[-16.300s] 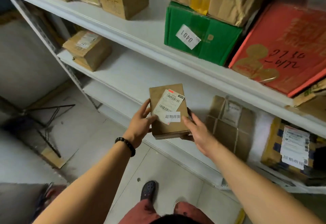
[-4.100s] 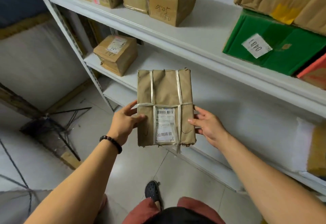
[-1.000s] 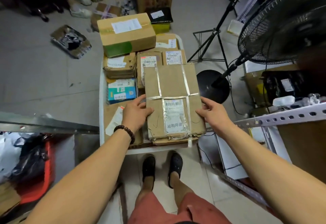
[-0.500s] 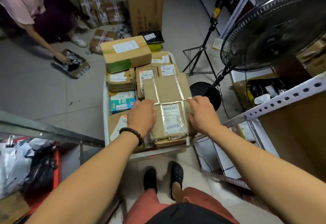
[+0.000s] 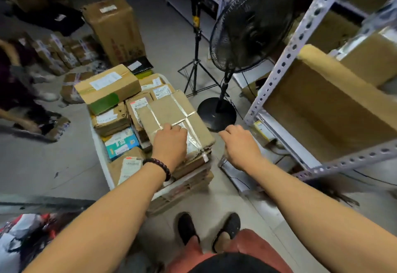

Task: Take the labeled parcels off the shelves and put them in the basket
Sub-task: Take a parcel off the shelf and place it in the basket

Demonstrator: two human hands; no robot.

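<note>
Your left hand (image 5: pixel 169 144) rests on top of the taped parcel (image 5: pixel 171 109), knuckles up and fingers bent, with the fingertips touching the top face near the point where the tape strips cross. Your right hand (image 5: pixel 240 146) hangs just beside the right edge of the parcel, clear of it, over the floor; its fingers are loosely curled and hold nothing. The taped parcel lies flat on the stack inside the white basket (image 5: pixel 99 144), at the near right corner, with its label partly hidden under your left hand. Other labelled boxes fill the basket: a carton with a green patch (image 5: pixel 107 90) on top at the far left, and a blue-and-white box (image 5: pixel 120 142) lower on the left side. The basket stands on a grey tiled floor (image 5: pixel 53 165). A black pedestal fan (image 5: pixel 251 25) and a tripod (image 5: pixel 195 58) stand just beyond it. A perforated metal shelving upright (image 5: pixel 300 43) runs along your right, with a large brown carton (image 5: pixel 322 105) on the shelf. More cartons lie on the floor at the far left, blurred.
</note>
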